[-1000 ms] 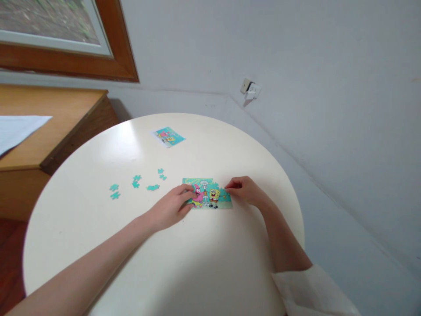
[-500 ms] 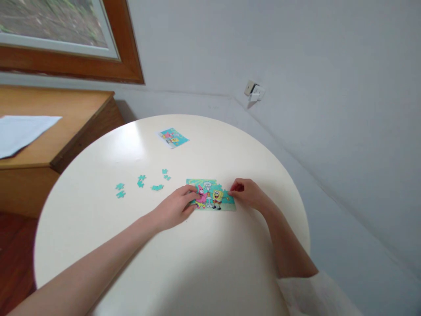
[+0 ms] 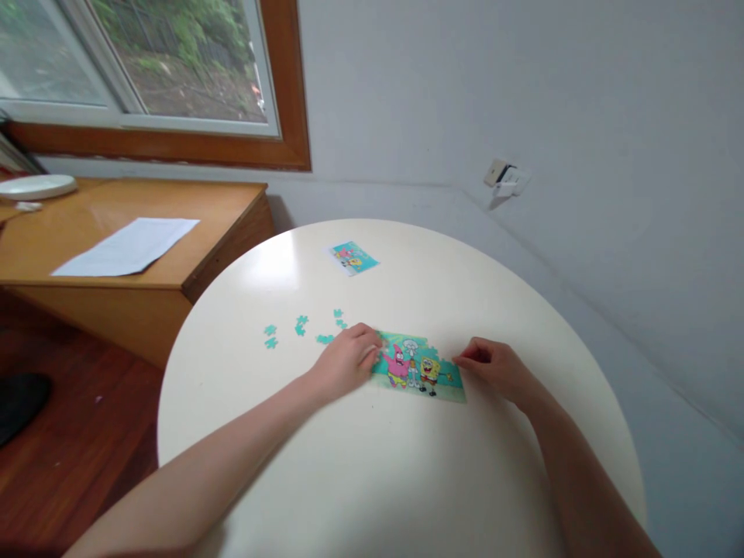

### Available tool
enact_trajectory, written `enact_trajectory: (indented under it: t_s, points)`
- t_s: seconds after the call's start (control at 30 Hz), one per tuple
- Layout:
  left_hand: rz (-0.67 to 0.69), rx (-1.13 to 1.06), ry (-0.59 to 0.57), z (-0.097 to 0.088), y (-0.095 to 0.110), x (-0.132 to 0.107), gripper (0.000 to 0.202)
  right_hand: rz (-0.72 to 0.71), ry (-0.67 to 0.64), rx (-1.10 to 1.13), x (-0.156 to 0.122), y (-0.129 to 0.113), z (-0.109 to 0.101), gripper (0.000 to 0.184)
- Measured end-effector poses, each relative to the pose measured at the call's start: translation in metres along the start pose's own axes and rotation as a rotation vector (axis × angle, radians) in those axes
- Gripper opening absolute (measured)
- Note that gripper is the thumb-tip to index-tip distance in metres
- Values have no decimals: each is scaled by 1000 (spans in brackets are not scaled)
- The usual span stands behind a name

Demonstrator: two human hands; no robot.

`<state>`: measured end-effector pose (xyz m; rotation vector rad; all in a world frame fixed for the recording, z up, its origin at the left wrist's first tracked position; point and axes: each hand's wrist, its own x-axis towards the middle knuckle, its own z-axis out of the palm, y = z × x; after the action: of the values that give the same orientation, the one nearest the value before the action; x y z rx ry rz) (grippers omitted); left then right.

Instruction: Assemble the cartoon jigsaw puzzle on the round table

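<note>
A partly assembled jigsaw puzzle (image 3: 414, 364) with three cartoon figures lies flat on the white round table (image 3: 372, 480). Its upper right side has a stepped, knobbly edge. My left hand (image 3: 347, 363) is at the puzzle's left edge, fingers loosely bent and somewhat apart, with no piece visible in them. At the upper right edge, my right hand (image 3: 494, 367) pinches with thumb and forefinger at the puzzle's border; whether a separate piece is between them is hidden. Loose teal puzzle pieces (image 3: 270, 342) lie to the left, several of them in small groups.
Toward the back of the table lies a small picture card (image 3: 353, 259) with the same figures. A wooden desk (image 3: 232, 232) with a white paper (image 3: 131, 246) stands at the left, below a window (image 3: 191, 62). A socket with a plug (image 3: 504, 180) is on the wall.
My left hand has slid off the pink figure to the puzzle's upper left edge. My right hand stays at the right edge. The camera view has swung left, showing more window and desk.
</note>
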<state>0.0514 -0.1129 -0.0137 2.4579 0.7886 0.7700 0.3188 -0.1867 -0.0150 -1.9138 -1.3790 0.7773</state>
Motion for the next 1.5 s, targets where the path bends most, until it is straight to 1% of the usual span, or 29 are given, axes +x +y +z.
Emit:
enact_trajectory:
  t_s: [0.1, 0.2, 0.27, 0.33, 0.43, 0.53, 0.6, 0.8, 0.97, 1.13, 1.3, 1.5]
  points:
    - [-148, 106, 112, -15, -13, 5, 20, -19, 6, -20, 0, -1, 1, 28]
    - [-271, 192, 167, -32, -33, 11, 21, -34, 3, -47, 0, 0, 1, 28]
    - [-323, 228, 192, -40, -47, 13, 23, -36, -7, -60, 1, 1, 1, 28]
    - [-350, 234, 202, -43, -59, 13, 24, -37, -11, -69, 1, 2, 1, 28]
    - [-333, 232, 143, -40, -68, 11, 25, -44, -6, -82, 1, 1, 1, 26]
    - [-299, 256, 41, -34, -69, 10, 25, -56, -9, -80, 0, -1, 1, 25]
    - [-307, 278, -14, -30, -68, 10, 25, -63, -13, -74, 0, -1, 1, 24]
    - [-367, 294, -90, -29, -65, 12, 21, -56, -2, -65, 0, 0, 3, 22]
    - [-395, 319, -113, -30, -63, 12, 16, -48, 29, -64, -1, 0, 5, 23]
    - [-411, 332, -135, -31, -59, 13, 13, -50, 103, -13, 1, 3, 6, 25]
    - [-381, 349, -140, -33, -54, 14, 9, -49, 148, 48, 3, 7, 8, 26]
    - [-360, 303, -125, -34, -48, 14, 11, -64, 202, 76, 3, 4, 10, 26]
